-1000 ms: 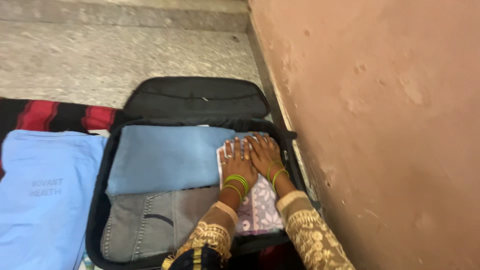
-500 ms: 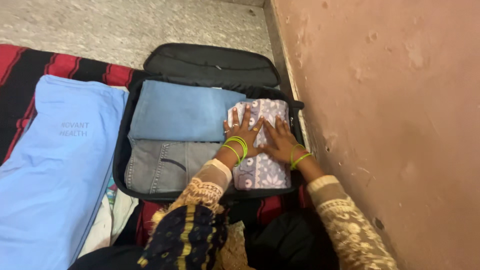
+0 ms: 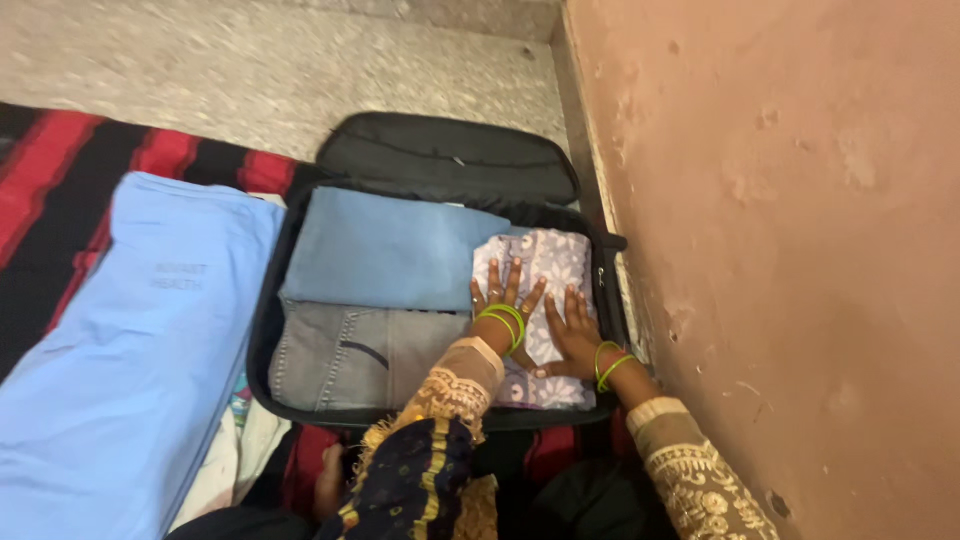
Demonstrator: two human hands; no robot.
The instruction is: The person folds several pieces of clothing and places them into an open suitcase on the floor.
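Observation:
A black suitcase [image 3: 262, 330] lies open on the floor beside a wall. Inside, a folded blue garment [image 3: 390, 250] fills the far left part and folded grey jeans [image 3: 345, 360] the near left. A white and lilac floral cloth [image 3: 548, 262] lies folded along the right side. My left hand [image 3: 505, 300] presses flat on that cloth, fingers spread. My right hand [image 3: 578, 335] rests flat on it just to the right. Green bangles circle both wrists. Neither hand holds anything.
The suitcase lid [image 3: 445, 160] lies flipped back on the far side. A light blue sheet [image 3: 130, 360] lies on a red and black striped mat [image 3: 60, 190] to the left. A pinkish wall [image 3: 790, 250] rises close on the right. Grey speckled floor [image 3: 280, 60] lies beyond.
The view has shifted right and closer. Both hands slid toward me along the floral cloth and moved apart, now lying side by side with fingers spread.

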